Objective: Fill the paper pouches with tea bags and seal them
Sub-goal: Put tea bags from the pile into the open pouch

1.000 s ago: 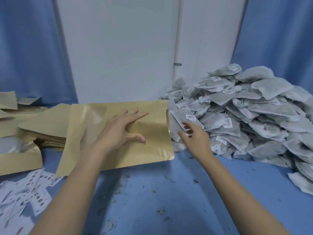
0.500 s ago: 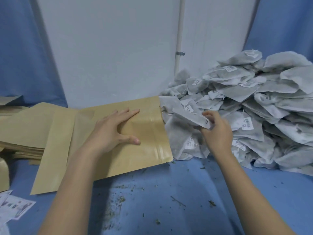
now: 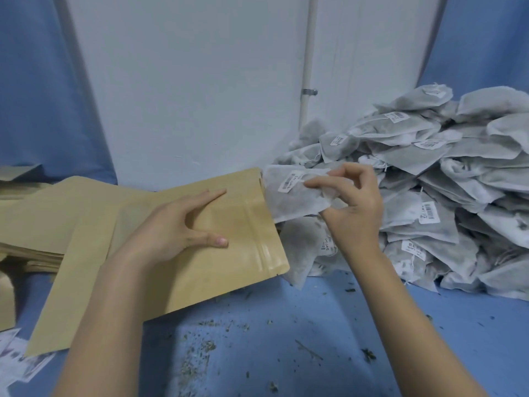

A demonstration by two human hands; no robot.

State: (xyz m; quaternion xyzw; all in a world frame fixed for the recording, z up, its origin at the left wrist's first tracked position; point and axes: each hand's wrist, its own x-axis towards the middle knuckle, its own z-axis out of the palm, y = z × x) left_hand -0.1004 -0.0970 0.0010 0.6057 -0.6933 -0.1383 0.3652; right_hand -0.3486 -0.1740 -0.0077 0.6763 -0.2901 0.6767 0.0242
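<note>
A brown paper pouch [image 3: 240, 247] lies flat on the blue table, its zip-strip mouth facing right. My left hand [image 3: 174, 227] rests on it with fingers spread and straight, holding it down. My right hand [image 3: 352, 207] pinches a white tea bag [image 3: 292, 196] with a barcode label, held just at the pouch's mouth. Whether its left edge is inside the pouch I cannot tell. A big heap of tea bags [image 3: 446, 190] fills the right side.
A stack of more brown pouches [image 3: 43, 224] lies at the left. Printed labels [image 3: 20, 359] lie at the bottom left. Loose tea crumbs [image 3: 206, 348] are scattered on the blue table surface. A white wall with a pipe [image 3: 307, 67] stands behind.
My right hand has lifted one tea bag from the heap and carried it left to the pouch's mouth. My left hand has stayed pressed on the pouch.
</note>
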